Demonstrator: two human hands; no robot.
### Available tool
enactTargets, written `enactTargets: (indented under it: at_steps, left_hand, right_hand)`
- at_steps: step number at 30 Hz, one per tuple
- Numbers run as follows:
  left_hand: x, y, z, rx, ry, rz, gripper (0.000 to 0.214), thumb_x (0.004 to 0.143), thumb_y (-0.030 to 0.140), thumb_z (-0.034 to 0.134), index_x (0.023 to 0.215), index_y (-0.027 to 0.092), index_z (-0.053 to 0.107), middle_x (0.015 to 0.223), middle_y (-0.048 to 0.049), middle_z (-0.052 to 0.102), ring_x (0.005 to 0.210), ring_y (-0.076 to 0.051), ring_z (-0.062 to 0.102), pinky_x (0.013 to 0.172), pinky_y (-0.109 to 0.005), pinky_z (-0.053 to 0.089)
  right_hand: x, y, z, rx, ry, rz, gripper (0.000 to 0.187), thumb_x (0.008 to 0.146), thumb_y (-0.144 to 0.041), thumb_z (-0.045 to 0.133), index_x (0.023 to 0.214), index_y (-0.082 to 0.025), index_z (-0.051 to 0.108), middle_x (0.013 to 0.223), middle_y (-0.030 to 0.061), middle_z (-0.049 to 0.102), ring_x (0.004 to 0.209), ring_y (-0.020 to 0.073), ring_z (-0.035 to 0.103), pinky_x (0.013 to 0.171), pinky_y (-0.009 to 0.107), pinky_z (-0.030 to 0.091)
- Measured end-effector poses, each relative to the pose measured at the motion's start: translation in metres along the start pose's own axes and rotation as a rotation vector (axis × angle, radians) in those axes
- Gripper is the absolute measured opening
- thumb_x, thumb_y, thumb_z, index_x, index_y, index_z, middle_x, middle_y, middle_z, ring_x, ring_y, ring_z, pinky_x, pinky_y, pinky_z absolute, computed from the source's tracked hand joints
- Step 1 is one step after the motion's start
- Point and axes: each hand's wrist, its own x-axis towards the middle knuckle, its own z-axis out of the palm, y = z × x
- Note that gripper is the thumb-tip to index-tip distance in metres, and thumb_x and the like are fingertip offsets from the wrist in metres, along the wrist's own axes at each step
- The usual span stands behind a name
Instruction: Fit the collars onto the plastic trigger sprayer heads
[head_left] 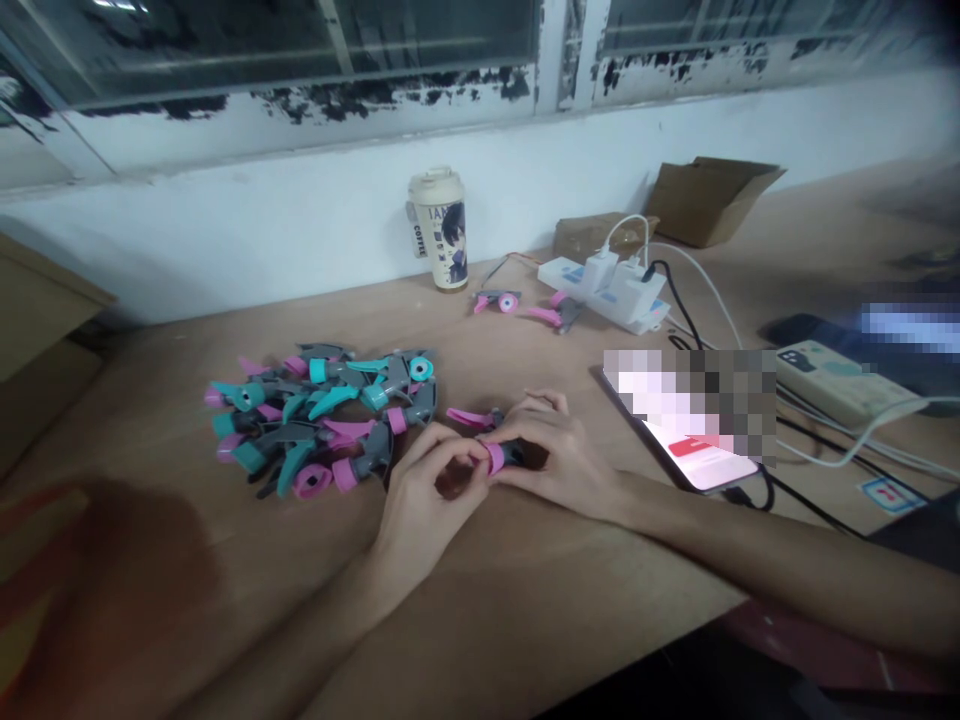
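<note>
My two hands meet near the middle of the wooden table (525,580). My right hand (559,455) is wrapped round a grey spray-trigger head (514,456) with a pink trigger lever sticking out to the left. My left hand (427,490) pinches the pink collar (496,458) at the end of that same piece. Just left of my hands lies a pile of trigger heads (322,420) in grey, teal and pink.
A cream coffee cup (439,230) stands by the wall. Two loose trigger heads (525,305) lie beside a white power strip (607,285) with chargers. A phone (697,440) and cables lie to the right. Cardboard boxes (709,200) sit at the back right.
</note>
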Motion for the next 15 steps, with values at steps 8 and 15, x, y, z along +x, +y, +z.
enactTargets:
  at_steps: [8, 15]
  left_hand:
    - [-0.0017, -0.0014, -0.0043, 0.049, 0.000, -0.001, 0.007, 0.082, 0.020, 0.058, 0.085, 0.019, 0.065, 0.082, -0.0007, 0.050, 0.064, -0.009, 0.051, 0.055, -0.020, 0.043]
    - [-0.0014, -0.0018, -0.0071, -0.002, -0.080, 0.010, 0.012, 0.086, 0.020, 0.052, 0.089, 0.020, 0.063, 0.086, -0.0016, 0.048, 0.070, -0.010, 0.052, 0.059, -0.021, 0.044]
  right_hand:
    - [0.0010, -0.0017, -0.0024, -0.026, 0.039, 0.023, 0.025, 0.073, -0.037, 0.071, 0.093, -0.023, 0.065, 0.083, -0.0021, 0.069, 0.084, 0.0144, 0.060, 0.095, 0.037, 0.029]
    - [-0.0001, -0.0013, -0.0017, -0.032, 0.019, 0.014, 0.025, 0.073, -0.037, 0.070, 0.092, -0.023, 0.064, 0.085, -0.0018, 0.069, 0.086, 0.0148, 0.060, 0.096, 0.037, 0.027]
